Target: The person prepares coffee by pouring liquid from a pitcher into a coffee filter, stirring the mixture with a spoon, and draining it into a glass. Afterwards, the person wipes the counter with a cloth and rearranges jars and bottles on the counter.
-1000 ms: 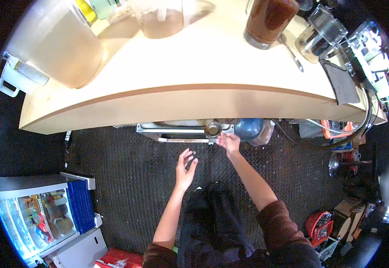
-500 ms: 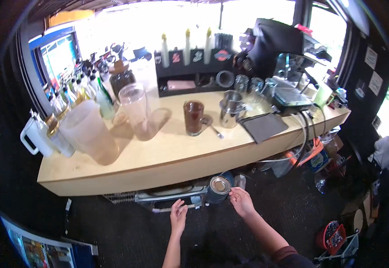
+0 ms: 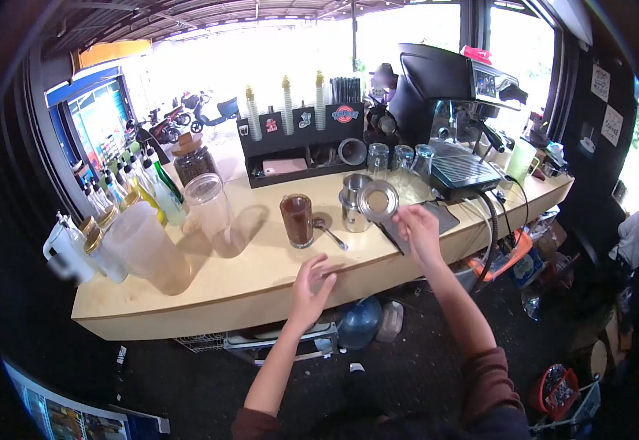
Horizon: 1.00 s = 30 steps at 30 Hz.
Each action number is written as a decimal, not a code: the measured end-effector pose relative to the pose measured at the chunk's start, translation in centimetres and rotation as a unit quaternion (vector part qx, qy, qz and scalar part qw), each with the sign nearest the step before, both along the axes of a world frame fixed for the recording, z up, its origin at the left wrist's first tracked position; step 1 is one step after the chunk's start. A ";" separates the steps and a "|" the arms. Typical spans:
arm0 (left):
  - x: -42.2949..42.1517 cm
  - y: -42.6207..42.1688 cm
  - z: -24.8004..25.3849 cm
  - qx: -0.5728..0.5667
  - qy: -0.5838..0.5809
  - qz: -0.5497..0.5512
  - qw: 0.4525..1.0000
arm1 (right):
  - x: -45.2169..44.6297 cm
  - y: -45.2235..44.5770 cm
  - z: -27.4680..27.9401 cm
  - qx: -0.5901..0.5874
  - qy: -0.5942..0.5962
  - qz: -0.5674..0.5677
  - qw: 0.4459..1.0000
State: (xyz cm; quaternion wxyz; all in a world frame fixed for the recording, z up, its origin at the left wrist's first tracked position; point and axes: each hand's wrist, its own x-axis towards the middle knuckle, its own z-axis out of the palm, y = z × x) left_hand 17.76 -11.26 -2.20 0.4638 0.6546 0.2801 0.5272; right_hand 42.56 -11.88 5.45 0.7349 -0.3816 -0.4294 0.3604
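Holding a round metal-rimmed piece (image 3: pixel 377 201) up above the bench (image 3: pixel 253 275), clamped at its right edge by the fingertips of the right hand (image 3: pixel 418 229), with the wrist raised and the forearm slanting up from the lower right. Reaching up with the left hand (image 3: pixel 314 292) too, well apart from the other, with fingers curved and thumb spread away from them, across the bench's near edge and below the glass of brown drink (image 3: pixel 297 221). Partly hidden behind the round metal-rimmed piece, the metal pot (image 3: pixel 356 185); partly behind the right hand, the dark mat (image 3: pixel 442 217). Cannot tell contact from gap between piece and pot. Lost in darkness at the bottom, the torso. Bare wood from the clear jug (image 3: pixel 219 220) to the near edge; tighter by the right hand, with spoon (image 3: pixel 332 235), pot and mat close together.
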 end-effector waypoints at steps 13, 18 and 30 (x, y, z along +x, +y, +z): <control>10.9 13.8 5.3 0.121 0.150 0.129 0.973 | 6.9 12.4 1.9 0.261 -0.643 -0.178 0.698; 11.2 14.3 5.2 0.080 0.165 0.093 0.979 | 7.5 12.6 1.4 0.357 -0.725 -0.083 0.584; 9.7 14.1 5.2 0.067 0.153 -0.003 0.986 | 6.4 11.0 0.6 0.220 -0.617 -0.083 0.751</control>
